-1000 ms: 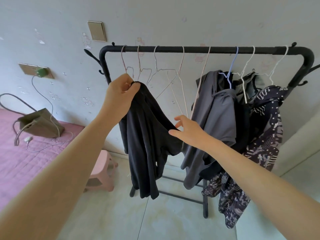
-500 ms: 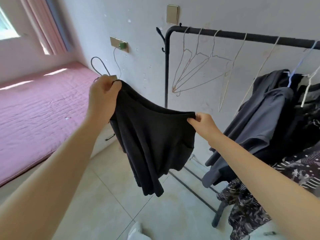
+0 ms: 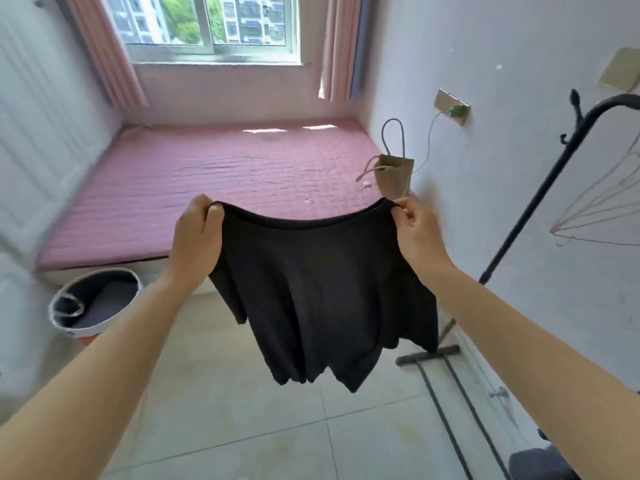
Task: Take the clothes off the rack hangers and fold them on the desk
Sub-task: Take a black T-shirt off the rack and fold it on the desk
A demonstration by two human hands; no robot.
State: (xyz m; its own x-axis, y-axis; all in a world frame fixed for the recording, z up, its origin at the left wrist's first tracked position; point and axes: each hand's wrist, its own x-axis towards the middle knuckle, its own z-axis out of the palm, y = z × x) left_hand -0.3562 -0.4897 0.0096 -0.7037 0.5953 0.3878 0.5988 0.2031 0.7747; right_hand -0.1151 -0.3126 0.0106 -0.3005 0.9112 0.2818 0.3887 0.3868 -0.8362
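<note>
A black garment [image 3: 318, 296] hangs spread in the air in front of me, over the tiled floor. My left hand [image 3: 197, 237] grips its top edge at the left corner. My right hand [image 3: 417, 230] pinches the top edge at the right corner. The black clothes rack [image 3: 540, 199] stands at the right against the wall, with only its left post and foot in view. Thin empty wire hangers [image 3: 595, 220] show at the right edge. No desk is in view.
A pink mattress [image 3: 214, 188] lies under the window ahead. A round laundry basket [image 3: 95, 301] with dark clothes sits on the floor at the left. A brown paper bag [image 3: 394, 174] leans by the wall, below a socket with a green plug [image 3: 457, 110].
My view has swung left, away from the rack toward the window. My right hand took hold of the garment's other corner, and both hands now hold it stretched out.
</note>
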